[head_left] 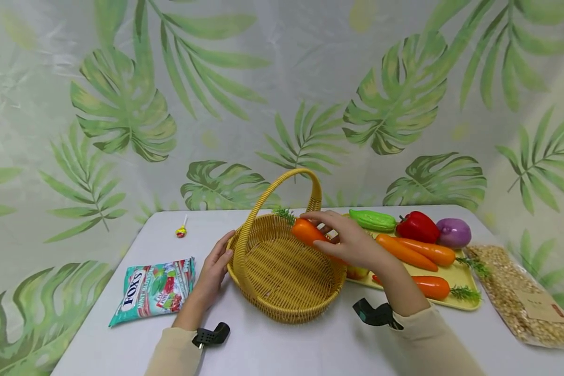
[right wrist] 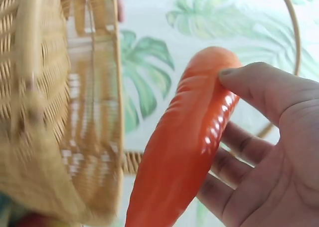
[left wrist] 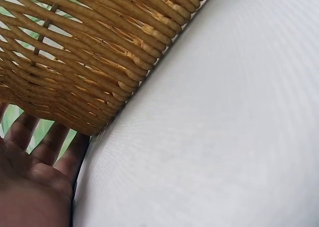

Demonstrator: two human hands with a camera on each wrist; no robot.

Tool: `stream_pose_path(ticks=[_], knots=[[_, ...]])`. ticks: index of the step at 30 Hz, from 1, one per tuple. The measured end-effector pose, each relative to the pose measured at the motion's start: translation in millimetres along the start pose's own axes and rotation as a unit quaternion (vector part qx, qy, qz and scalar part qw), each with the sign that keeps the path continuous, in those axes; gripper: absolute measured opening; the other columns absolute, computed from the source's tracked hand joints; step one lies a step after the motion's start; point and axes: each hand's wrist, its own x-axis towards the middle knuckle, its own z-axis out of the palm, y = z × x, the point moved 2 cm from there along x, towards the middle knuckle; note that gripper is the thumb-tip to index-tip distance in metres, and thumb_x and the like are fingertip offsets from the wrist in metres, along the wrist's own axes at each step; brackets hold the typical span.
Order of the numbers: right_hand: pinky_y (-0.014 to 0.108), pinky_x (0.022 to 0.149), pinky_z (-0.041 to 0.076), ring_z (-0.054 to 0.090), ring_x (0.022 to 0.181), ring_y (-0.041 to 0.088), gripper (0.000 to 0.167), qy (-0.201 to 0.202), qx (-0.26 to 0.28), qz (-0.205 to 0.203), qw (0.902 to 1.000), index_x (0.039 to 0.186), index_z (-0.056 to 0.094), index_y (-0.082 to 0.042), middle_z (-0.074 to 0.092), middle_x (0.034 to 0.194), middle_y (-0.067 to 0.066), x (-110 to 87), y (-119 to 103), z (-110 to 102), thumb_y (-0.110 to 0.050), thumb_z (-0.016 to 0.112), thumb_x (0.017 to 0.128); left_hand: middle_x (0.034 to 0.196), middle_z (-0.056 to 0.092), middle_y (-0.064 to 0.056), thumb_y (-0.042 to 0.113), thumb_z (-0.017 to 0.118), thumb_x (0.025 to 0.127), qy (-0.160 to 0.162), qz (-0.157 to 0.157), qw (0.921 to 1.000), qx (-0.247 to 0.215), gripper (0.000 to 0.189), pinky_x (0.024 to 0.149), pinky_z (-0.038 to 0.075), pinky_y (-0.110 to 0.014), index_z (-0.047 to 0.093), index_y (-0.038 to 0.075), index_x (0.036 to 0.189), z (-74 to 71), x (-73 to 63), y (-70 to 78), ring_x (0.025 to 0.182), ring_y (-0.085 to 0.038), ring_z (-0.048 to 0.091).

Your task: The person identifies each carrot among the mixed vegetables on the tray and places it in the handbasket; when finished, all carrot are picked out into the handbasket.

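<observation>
My right hand (head_left: 352, 237) pinches a shiny orange carrot (head_left: 307, 232) between thumb and fingers, over the right side of a wicker basket (head_left: 286, 311). The carrot's green leafy top points left across the basket's opening. In the right wrist view, the thumb presses the carrot's (right wrist: 184, 137) thick end, with the fingers behind it. The basket stands upright, its tall handle arching over it. My left hand (head_left: 212, 271) holds the basket's left side, thumb at the rim. In the left wrist view, its fingers (left wrist: 47, 144) reach the woven wall (left wrist: 99, 52), fingertips hidden behind it.
Right of the basket, a yellow tray (head_left: 472, 303) bears several carrots, a green vegetable (head_left: 372, 220), a red pepper (head_left: 418, 227) and a purple vegetable (head_left: 453, 233). A clear bag of grains (head_left: 521, 297) lies beyond. On the left are a candy bag (head_left: 155, 290) and a lollipop (head_left: 181, 230).
</observation>
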Motion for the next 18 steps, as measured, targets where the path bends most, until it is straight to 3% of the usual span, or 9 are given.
stream_pose_path(ticks=[6,11,18], knots=[[0.031,0.081,0.056,0.062,0.100,0.020,0.053,-0.030,0.034,-0.003,0.9990,0.144,0.051,-0.023,0.062,0.129,0.005,13.9,-8,23,-0.016,0.068,0.094,0.165,0.029,0.003,0.032,0.041,0.107,0.005,0.004,0.9999,0.011,0.050,0.122,0.026,-0.044,0.032,0.029,0.156,-0.5,1.4,-1.0,0.152,-0.020,0.028],[0.037,0.088,0.055,0.064,0.098,0.018,0.053,-0.056,0.038,0.002,0.9977,0.143,0.052,-0.022,0.064,0.129,0.003,23.0,-6,45,-0.015,0.069,0.093,0.165,0.028,0.004,0.031,0.040,0.107,0.007,0.002,0.9998,0.018,0.050,0.117,0.032,-0.032,0.031,0.029,0.156,-1.6,2.0,-0.7,0.151,-0.019,0.028],[0.039,0.093,0.055,0.065,0.103,0.018,0.051,-0.082,0.013,0.019,0.9963,0.140,0.055,-0.020,0.066,0.125,0.003,27.8,-3,68,-0.015,0.071,0.092,0.166,0.028,0.002,0.030,0.041,0.106,0.003,0.008,1.0000,0.005,0.050,0.122,0.024,-0.049,0.032,0.028,0.155,-0.3,0.9,-2.4,0.152,-0.021,0.026]])
